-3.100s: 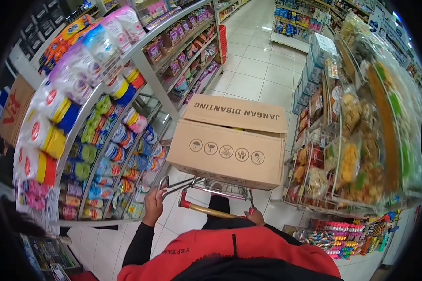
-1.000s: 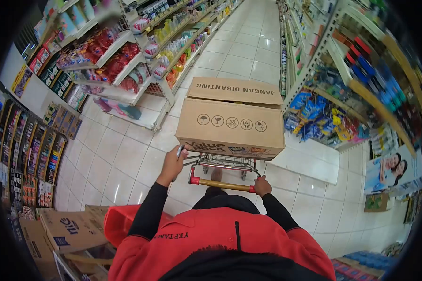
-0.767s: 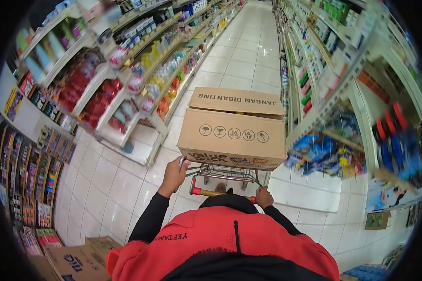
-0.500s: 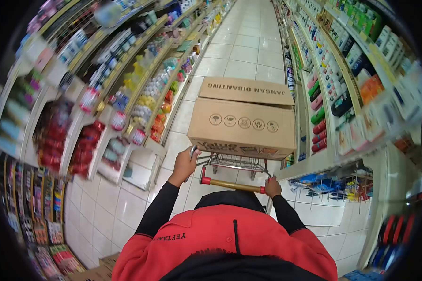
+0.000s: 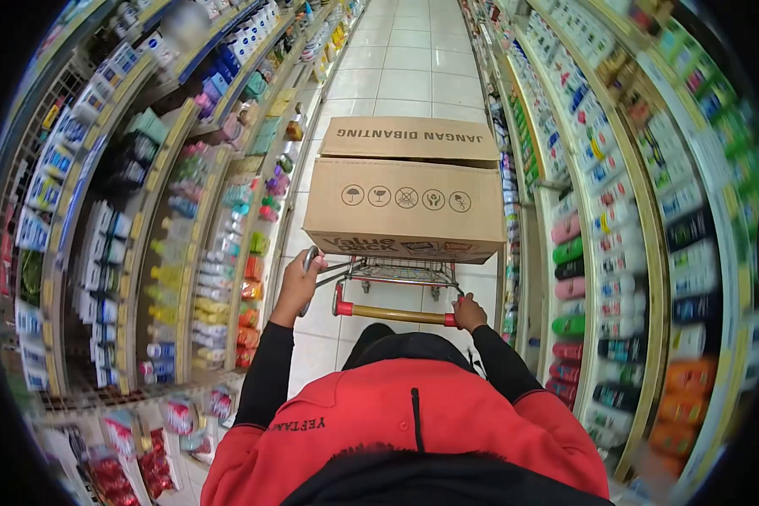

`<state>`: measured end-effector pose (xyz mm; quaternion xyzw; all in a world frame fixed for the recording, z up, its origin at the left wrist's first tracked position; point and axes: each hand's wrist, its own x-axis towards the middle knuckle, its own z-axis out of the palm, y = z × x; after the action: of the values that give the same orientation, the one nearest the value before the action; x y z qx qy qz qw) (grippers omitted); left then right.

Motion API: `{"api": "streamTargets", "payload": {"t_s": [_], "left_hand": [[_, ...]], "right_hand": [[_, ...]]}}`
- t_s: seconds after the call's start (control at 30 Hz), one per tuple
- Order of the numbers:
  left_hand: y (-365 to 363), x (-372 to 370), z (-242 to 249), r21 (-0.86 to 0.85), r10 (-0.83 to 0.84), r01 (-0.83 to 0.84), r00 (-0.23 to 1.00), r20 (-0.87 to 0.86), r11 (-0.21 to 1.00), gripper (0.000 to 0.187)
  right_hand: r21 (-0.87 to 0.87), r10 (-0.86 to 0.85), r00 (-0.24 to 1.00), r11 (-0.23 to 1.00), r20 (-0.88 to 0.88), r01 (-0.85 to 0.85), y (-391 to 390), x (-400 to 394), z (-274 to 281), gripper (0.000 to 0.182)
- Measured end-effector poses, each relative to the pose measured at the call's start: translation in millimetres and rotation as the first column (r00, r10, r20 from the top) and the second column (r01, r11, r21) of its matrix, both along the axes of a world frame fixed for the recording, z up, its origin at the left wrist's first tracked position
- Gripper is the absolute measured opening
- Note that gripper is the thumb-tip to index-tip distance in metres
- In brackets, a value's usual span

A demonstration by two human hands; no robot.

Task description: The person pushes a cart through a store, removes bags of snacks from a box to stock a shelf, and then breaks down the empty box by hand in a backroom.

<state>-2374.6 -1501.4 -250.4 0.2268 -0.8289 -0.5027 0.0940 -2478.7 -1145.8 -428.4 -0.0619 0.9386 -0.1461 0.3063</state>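
Note:
A large brown cardboard box (image 5: 405,198), printed with handling symbols, rests on a metal shopping cart (image 5: 401,271) directly ahead of me. My left hand (image 5: 295,285) is closed around a slim dark object (image 5: 310,260) with a rounded grey edge, just below the box's near left corner; I cannot tell its kind. At the right end of the cart's yellow-brown handle (image 5: 396,314), my right hand (image 5: 469,312) grips the cart beside the red end piece. The handle's left red end lies near my left hand, and its middle is uncovered.
Shelves of bottles and packets line the left side (image 5: 164,278) of the narrow aisle. More shelves, with coloured bottles (image 5: 569,253), run close along the right. White floor tiles (image 5: 401,59) stretch ahead between them. Red packets (image 5: 110,476) hang at the lower left.
I have moved forward along the aisle with the cart and box. The shelves have slid back past me on both sides, and both hands keep their holds.

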Motion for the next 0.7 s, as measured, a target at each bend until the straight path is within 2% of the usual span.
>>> {"api": "streamTargets", "payload": {"t_s": [0.07, 0.23, 0.3, 0.4, 0.53, 0.7], "left_hand": [[-25, -67, -6, 0.022, -0.016, 0.016, 1.0, 0.014, 1.0, 0.024], [-82, -241, -17, 0.117, -0.007, 0.005, 1.0, 0.017, 0.993, 0.025], [-101, -306, -20, 0.072, -0.034, 0.034, 0.999, -0.006, 0.997, 0.025], [-127, -413, -14, 0.044, 0.001, -0.004, 0.998, 0.058, 0.999, 0.023], [-181, -546, -25, 0.029, -0.009, 0.007, 0.998, 0.066, 1.0, 0.023], [-268, -715, -42, 0.119, -0.019, 0.014, 0.999, 0.043, 0.993, 0.026]], "right_hand": [[-0.011, 0.005, 1.0, 1.0, 0.022, -0.004, -25, -67, -10, 0.041], [-0.067, -0.03, 0.998, 0.997, -0.057, 0.026, -87, -233, -31, 0.038], [-0.11, -0.088, 0.994, 0.991, -0.066, 0.081, -110, -296, -38, 0.038], [-0.17, -0.152, 0.986, 0.976, -0.073, 0.138, -142, -392, -46, 0.038], [-0.182, -0.13, 0.99, 0.976, -0.053, 0.118, -191, -510, -48, 0.036], [-0.231, -0.178, 0.974, 0.962, -0.139, 0.142, -276, -667, -60, 0.03]]}}
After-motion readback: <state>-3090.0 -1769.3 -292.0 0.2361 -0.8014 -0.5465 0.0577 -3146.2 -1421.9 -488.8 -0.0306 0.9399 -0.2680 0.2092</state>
